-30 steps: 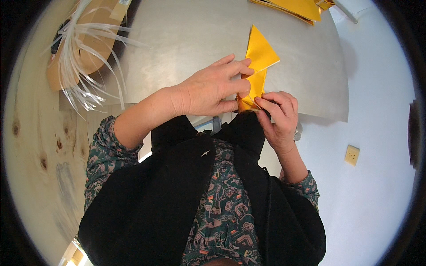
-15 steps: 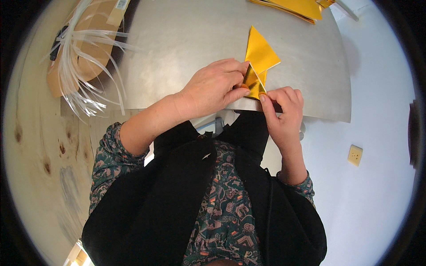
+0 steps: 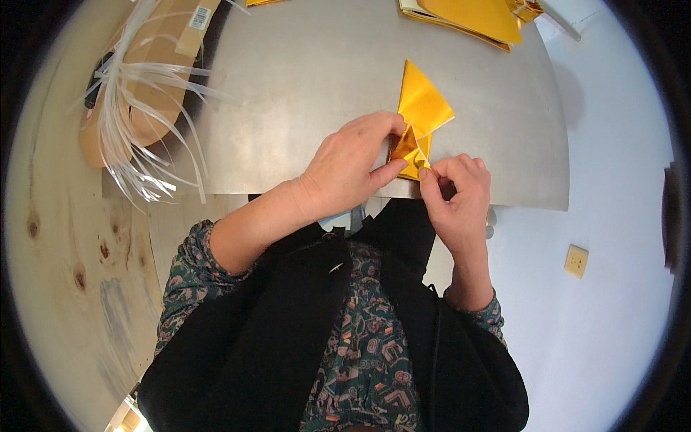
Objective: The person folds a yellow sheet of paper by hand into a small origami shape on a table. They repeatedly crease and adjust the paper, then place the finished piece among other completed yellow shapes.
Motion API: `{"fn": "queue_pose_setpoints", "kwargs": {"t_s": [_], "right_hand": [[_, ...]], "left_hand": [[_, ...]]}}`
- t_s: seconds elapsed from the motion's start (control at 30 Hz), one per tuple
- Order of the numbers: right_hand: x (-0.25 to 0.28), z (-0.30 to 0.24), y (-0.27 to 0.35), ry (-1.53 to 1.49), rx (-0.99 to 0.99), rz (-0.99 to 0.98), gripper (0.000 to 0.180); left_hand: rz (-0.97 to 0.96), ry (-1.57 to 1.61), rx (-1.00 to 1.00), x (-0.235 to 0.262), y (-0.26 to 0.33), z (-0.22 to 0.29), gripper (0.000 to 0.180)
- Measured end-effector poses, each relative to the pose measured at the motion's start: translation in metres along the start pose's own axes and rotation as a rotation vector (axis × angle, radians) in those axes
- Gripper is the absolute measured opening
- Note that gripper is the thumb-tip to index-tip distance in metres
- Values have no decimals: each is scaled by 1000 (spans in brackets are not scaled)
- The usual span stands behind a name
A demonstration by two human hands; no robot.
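A partly folded sheet of shiny gold paper [image 3: 423, 101] lies near the front edge of the metal table. Its far end is a flat pointed flap, and its near end has creased layers with white edges. My left hand [image 3: 350, 160] grips the paper's left side, with the forefinger at the upper fold and the thumb lower down. On the right, my right hand [image 3: 459, 189] pinches the near right corner between thumb and forefinger, its other fingers curled in. The folds under my fingertips are partly hidden.
A stack of gold sheets [image 3: 468, 20] lies at the far right, beside a folded gold piece [image 3: 527, 10]. Clear plastic strips [image 3: 129, 93] spread over brown cardboard [image 3: 167, 43] at the left. The metal table [image 3: 302, 79] ends just in front of my body.
The near right flap has been bent inward under my right fingers, and its fold looks more crumpled. My left forefinger and thumb have spread further apart. The whole view has shifted slightly.
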State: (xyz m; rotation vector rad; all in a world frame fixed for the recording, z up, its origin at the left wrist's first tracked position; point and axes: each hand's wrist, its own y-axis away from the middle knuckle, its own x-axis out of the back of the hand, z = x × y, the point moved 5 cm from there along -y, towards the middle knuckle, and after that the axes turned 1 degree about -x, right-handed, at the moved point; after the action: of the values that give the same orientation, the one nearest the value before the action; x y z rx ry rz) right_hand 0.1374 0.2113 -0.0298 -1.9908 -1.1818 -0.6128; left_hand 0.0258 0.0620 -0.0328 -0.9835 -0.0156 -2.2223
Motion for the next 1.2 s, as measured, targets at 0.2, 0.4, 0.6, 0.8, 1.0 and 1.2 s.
{"fn": "queue_pose_setpoints", "kwargs": {"t_s": [0.2,0.4,0.6,0.8,1.0,1.2], "right_hand": [[1,0,4,16,13,35,18],[-1,0,5,18,9,23,17],[0,0,5,28,14,7,17],[0,0,3,31,14,6,19],[0,1,3,23,30,15,19],[-1,2,2,6,33,11,20]], "left_hand": [[77,21,-51,2,1,-1,53],[58,5,-36,0,4,-3,50],[69,-55,-86,1,5,0,48],[76,-65,-124,1,6,3,47],[52,-83,-104,0,6,4,46],[54,-69,-132,0,6,6,44]]}}
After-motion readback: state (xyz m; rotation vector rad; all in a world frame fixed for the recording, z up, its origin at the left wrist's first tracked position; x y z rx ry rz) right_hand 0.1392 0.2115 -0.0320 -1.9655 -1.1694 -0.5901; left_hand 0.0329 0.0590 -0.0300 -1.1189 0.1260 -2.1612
